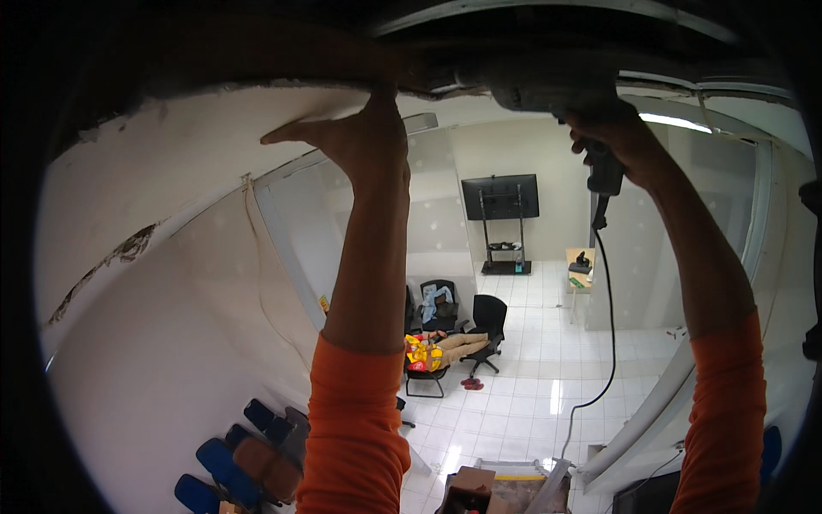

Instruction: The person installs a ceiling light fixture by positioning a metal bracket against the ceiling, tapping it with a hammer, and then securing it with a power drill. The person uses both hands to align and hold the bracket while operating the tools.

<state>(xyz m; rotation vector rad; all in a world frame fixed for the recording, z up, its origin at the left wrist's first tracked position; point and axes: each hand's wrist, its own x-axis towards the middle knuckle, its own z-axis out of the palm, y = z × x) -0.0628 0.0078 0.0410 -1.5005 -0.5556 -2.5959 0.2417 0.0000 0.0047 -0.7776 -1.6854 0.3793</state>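
Note:
Both my arms, in orange sleeves, reach up overhead. My right hand [618, 137] is wrapped round the grip of a dark corded power drill [604, 174]. The drill's body lies level near the ceiling, pointing left, and its tip is lost in the dark. A black cord [611, 300] hangs from the grip down to the floor area. My left hand [370, 141] is raised against the broken edge of the white ceiling panel [214, 116], its thumb stretched out to the left. The other fingers go up into shadow and are mostly hidden.
Far below is a white tiled floor [522, 377]. A person in a yellow and red vest [421, 353] reclines across office chairs [488, 319]. A screen on a stand [501, 199] and a small table [580, 276] stand farther back. Blue chairs [218, 463] and a cardboard box [469, 490] are below.

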